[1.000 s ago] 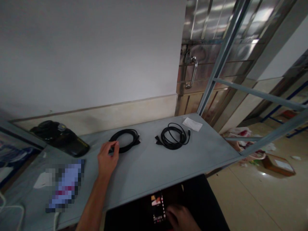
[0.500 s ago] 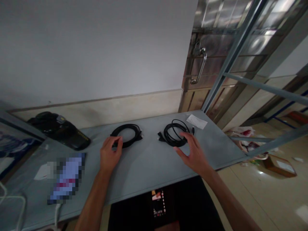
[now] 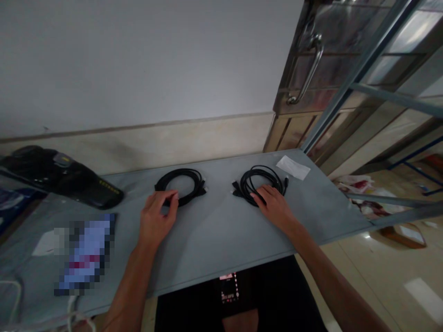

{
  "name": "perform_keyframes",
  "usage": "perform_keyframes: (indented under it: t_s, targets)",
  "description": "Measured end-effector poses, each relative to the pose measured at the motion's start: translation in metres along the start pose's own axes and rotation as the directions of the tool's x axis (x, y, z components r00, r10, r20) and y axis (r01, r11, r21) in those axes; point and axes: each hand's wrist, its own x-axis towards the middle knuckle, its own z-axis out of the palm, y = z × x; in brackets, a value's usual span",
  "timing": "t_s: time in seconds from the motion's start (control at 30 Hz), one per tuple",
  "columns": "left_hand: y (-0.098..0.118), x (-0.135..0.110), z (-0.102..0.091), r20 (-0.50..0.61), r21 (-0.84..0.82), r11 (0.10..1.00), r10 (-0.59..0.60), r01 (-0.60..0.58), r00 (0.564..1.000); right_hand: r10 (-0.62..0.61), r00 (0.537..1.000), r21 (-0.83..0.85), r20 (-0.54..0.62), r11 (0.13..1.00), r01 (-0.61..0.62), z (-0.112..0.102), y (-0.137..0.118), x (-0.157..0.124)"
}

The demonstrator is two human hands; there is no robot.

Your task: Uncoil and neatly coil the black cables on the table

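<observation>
Two coils of black cable lie on the grey tabletop. My left hand is at the near left edge of the left coiled cable, thumb and forefinger curled together around its strands. The connector ends of this coil point right. My right hand rests on the near side of the right coiled cable, fingers bent over the loops and the thumb at the inner left. Its plugs stick out to the left, and another end shows at its right. Parts of both coils are hidden under my fingers.
A black object with yellow lettering lies at the back left, with a blurred blue packet nearer me. A white paper slip is at the back right. Metal frame bars rise at the right. A lit phone is below the table edge.
My right hand has come down onto the right coil and its fingers have closed over it. My left hand stays at the left coil. The camera view has shifted slightly.
</observation>
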Motion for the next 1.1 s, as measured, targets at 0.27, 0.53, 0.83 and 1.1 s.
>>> perform_keyframes:
  t_s: [0.27,0.53,0.83,1.1]
  targets:
    - [0.003,0.0,-0.005,0.004,0.018,1.0,0.019,-0.02,1.0,0.158,0.982,0.094,-0.106,0.985,-0.148,0.001,0.006,-0.002]
    - [0.006,0.0,-0.005,0.024,0.019,0.999,0.047,-0.047,0.999,0.564,0.768,0.472,-0.302,0.789,-0.394,-0.013,0.007,-0.003]
    - [0.009,0.0,-0.003,0.024,-0.027,0.997,0.067,-0.067,0.997,0.809,0.423,0.894,-0.409,0.448,0.008,-0.068,0.004,0.041]
    - [0.007,-0.001,-0.002,0.061,-0.074,0.997,0.018,-0.014,0.998,0.818,0.433,0.924,-0.378,0.308,0.226,-0.146,-0.049,0.061]
